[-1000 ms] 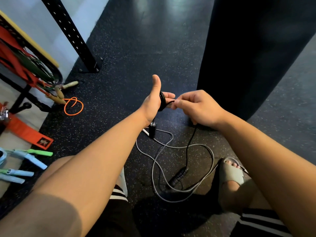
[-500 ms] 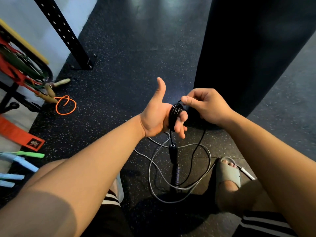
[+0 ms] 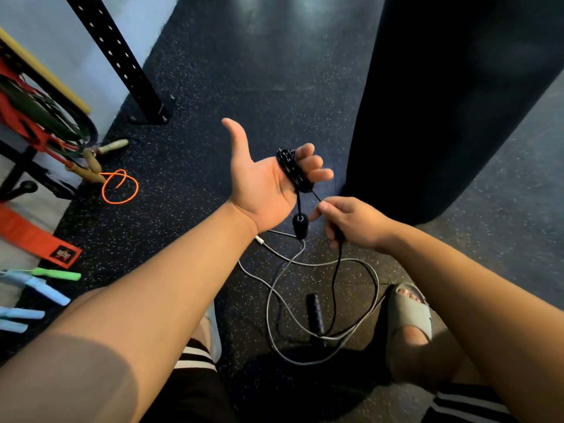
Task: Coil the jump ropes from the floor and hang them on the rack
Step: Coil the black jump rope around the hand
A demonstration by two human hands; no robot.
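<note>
— So, going from the left, how far along is it?

— Barely begun, I'd judge. At the far left a black metal rack carries red and green bands. I cannot tell whether any jump rope hangs on it. Pale blue and green plastic handles lie on the floor below it. To the right, an orange cord rope with wooden handles sits in a loose loop on the black speckled rubber floor, its handles at the rack's foot. None of those looks coiled.

— And the one in hand?

— The left hand is held palm up with the thumb stuck out. Its fingers are half bent over several tight turns of a thin black jump rope wound round them. One small black handle dangles just beneath that hand.

— What about the other hand?

— The right hand pinches the same rope between thumb and forefinger just below the coil, with its other fingers curled round the slack. The slack drops to a second, ribbed black handle on the floor between the feet.

— So this coil is nearly finished?

— Most of it looks wound, with one run of slack left. After that it needs hanging. A loose grey rope lies sprawled beneath, reaching a grey slide sandal, and nobody is touching it.
</note>
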